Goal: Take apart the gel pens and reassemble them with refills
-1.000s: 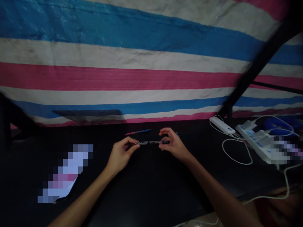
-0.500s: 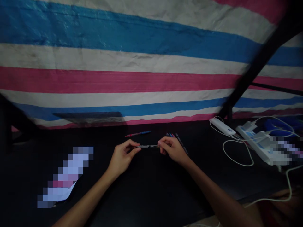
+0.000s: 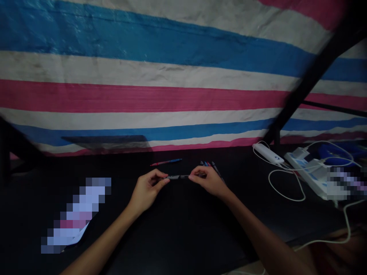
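Observation:
Between my two hands a dark grey and black pen point(image 3: 174, 177) lies level, just above the black table. My left hand point(image 3: 148, 188) pinches its left end between thumb and fingers. At the other end my right hand point(image 3: 208, 181) grips it with thumb and fingertips, hiding that tip. Behind the pen a red and blue pen point(image 3: 166, 162) rests on the table. Several more pens point(image 3: 217, 170) lie together just behind my right hand, partly covered by it.
To the left lies a blurred-out white and pink item point(image 3: 75, 214). On the right are a white power strip point(image 3: 308, 177), a white power bank point(image 3: 268, 153), looping white cables and a blue item point(image 3: 338, 152). A striped tarp point(image 3: 172, 99) hangs behind the black table point(image 3: 177, 229).
The fingers of my right hand have shifted slightly left along the pen and curled differently. My left hand keeps its pinch. The whole view has moved a little.

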Motion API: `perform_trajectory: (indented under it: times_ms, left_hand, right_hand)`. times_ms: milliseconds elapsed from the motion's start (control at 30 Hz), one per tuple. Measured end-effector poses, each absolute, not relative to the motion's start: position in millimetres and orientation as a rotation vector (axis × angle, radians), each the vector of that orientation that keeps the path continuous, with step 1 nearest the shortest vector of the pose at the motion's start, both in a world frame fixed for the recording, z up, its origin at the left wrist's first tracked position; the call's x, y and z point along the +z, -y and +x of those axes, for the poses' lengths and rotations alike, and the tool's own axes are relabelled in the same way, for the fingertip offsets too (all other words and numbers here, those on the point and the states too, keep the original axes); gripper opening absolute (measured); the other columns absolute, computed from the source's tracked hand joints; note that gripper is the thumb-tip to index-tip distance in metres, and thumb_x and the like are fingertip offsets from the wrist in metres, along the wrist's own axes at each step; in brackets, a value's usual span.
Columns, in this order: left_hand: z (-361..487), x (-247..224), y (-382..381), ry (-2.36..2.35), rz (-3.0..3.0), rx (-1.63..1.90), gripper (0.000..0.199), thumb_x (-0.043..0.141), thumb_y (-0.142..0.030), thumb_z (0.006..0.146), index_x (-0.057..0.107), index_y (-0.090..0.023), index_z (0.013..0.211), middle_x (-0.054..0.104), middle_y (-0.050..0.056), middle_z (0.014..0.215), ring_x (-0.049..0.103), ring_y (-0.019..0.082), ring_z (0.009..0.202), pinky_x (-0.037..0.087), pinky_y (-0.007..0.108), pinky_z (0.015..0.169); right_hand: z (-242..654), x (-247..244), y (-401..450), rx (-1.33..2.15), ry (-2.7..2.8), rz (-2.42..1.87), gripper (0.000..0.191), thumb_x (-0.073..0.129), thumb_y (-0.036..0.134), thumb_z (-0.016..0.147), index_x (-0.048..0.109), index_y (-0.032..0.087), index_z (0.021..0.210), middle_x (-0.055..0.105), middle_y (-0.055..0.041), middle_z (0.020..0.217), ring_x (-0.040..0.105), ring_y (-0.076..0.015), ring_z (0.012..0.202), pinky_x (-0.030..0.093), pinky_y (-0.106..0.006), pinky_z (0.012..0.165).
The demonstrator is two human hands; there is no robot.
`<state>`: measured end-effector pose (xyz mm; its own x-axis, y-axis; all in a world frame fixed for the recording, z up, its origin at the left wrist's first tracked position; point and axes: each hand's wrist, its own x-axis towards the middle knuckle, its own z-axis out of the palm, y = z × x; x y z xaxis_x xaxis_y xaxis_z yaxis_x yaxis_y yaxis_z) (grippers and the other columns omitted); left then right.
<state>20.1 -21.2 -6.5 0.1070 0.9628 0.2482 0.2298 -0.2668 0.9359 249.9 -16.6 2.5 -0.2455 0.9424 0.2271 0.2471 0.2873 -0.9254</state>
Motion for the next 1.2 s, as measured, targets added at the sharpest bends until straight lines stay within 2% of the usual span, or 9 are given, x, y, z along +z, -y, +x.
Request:
perform_trajectory:
  times_ms: [100, 233, 333, 433, 533, 700, 833, 1000, 1200]
  left_hand:
    - [19, -7, 21, -1.209, 1.653, 1.191, 0.016, 0.068, -0.031, 0.07, 0.062, -0.018, 0.077, 0.066, 0.003, 0.078, 0.062, 0.018, 0.073, 0.048, 0.028, 0.067]
    - [18, -1, 25, -1.146, 1.848, 1.265, 0.01, 0.066, -0.027, 0.072, 0.061, -0.019, 0.072, 0.065, 0.004, 0.079, 0.061, 0.019, 0.076, 0.047, 0.029, 0.07]
    - [19, 6, 29, -1.114, 2.022, 1.317, 0.007, 0.064, -0.027, 0.074, 0.062, -0.02, 0.073, 0.064, 0.006, 0.081, 0.06, 0.02, 0.079, 0.046, 0.03, 0.074]
    - [19, 10, 31, -1.157, 2.058, 1.242, 0.011, 0.061, -0.031, 0.076, 0.062, -0.02, 0.075, 0.064, 0.005, 0.078, 0.059, 0.019, 0.075, 0.045, 0.028, 0.072]
    - [19, 10, 30, -1.126, 1.969, 1.03, 0.018, 0.055, -0.036, 0.08, 0.062, -0.02, 0.076, 0.061, 0.001, 0.066, 0.056, 0.016, 0.064, 0.042, 0.024, 0.062]
    - [24, 8, 32, -1.024, 1.915, 0.741, 0.037, 0.041, -0.041, 0.087, 0.062, -0.018, 0.069, 0.056, -0.001, 0.061, 0.047, 0.013, 0.057, 0.035, 0.022, 0.056]
    - [29, 2, 34, -1.024, 1.851, 0.721, 0.033, 0.043, -0.043, 0.087, 0.062, -0.017, 0.076, 0.052, -0.003, 0.058, 0.044, 0.012, 0.054, 0.032, 0.021, 0.052]
    - [36, -7, 36, -1.111, 1.841, 0.774, 0.031, 0.045, -0.04, 0.086, 0.06, -0.017, 0.071, 0.048, -0.004, 0.051, 0.041, 0.011, 0.048, 0.028, 0.021, 0.047]
    - [42, -10, 43, -1.268, 2.273, 0.985, 0.022, 0.046, -0.027, 0.087, 0.061, -0.018, 0.073, 0.055, 0.001, 0.059, 0.049, 0.013, 0.053, 0.035, 0.024, 0.053]
  right_hand:
    - [251, 5, 19, 0.968, 1.789, -1.077, 0.019, 0.063, 0.036, 0.076, 0.068, 0.018, 0.073, 0.06, -0.0012, 0.066, 0.052, -0.0137, 0.06, 0.037, -0.023, 0.054]
    - [251, 2, 20, 1.231, 1.722, -1.13, 0.036, 0.053, 0.045, 0.082, 0.066, 0.015, 0.067, 0.038, 0.0048, 0.046, 0.029, -0.0065, 0.04, 0.018, -0.021, 0.04]
    - [252, 2, 21, 1.51, 1.566, -1.102, 0.038, 0.054, 0.049, 0.08, 0.064, 0.015, 0.066, 0.029, 0.0077, 0.044, 0.019, -0.0048, 0.037, 0.012, -0.02, 0.037]
    - [252, 5, 21, 1.386, 1.538, -1.091, 0.029, 0.062, 0.044, 0.076, 0.066, 0.015, 0.071, 0.035, 0.007, 0.044, 0.026, -0.005, 0.037, 0.016, -0.019, 0.037]
    - [251, 6, 21, 1.218, 1.512, -1.075, 0.021, 0.069, 0.037, 0.07, 0.067, 0.017, 0.077, 0.046, 0.0048, 0.046, 0.038, -0.0073, 0.04, 0.025, -0.02, 0.038]
    - [244, 1, 20, 1.312, 1.336, -0.884, 0.021, 0.069, 0.036, 0.071, 0.066, 0.017, 0.081, 0.06, -0.0009, 0.061, 0.053, -0.0124, 0.052, 0.039, -0.023, 0.044]
    - [236, -4, 20, 1.239, 1.248, -0.856, 0.021, 0.064, 0.037, 0.076, 0.063, 0.017, 0.081, 0.06, -0.001, 0.062, 0.053, -0.0117, 0.051, 0.043, -0.024, 0.048]
    - [230, -6, 21, 1.173, 1.19, -0.917, 0.023, 0.067, 0.038, 0.073, 0.061, 0.016, 0.076, 0.057, -0.0002, 0.058, 0.052, -0.0119, 0.049, 0.042, -0.024, 0.045]
    - [223, -8, 22, 1.165, 1.063, -0.933, 0.025, 0.067, 0.038, 0.074, 0.059, 0.015, 0.074, 0.054, 0.0016, 0.055, 0.048, -0.0095, 0.045, 0.037, -0.021, 0.041]
